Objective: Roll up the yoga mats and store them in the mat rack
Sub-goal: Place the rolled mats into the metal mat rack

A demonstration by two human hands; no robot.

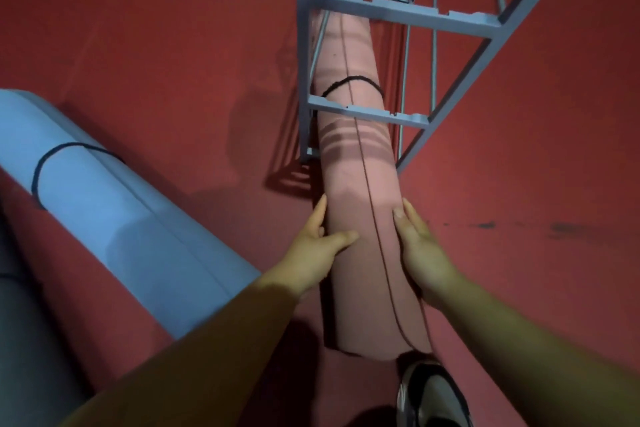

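A rolled pink yoga mat (pixel 360 184), tied with a black cord, lies lengthwise with its far half inside the grey-blue mat rack (pixel 398 15), passing under two of the rack's crossbars. My left hand (pixel 318 246) grips the roll's left side, thumb across the top. On the right side, my right hand (pixel 420 253) holds the roll with its fingers along the mat. A rolled light-blue mat (pixel 121 218), also bound by a black cord, lies on the floor to the left.
Red floor (pixel 519 166) all around, with dark scuff marks at the right. A dark grey rolled mat (pixel 20 340) lies at the far left edge. My shoe (pixel 433 395) stands just below the pink roll's near end.
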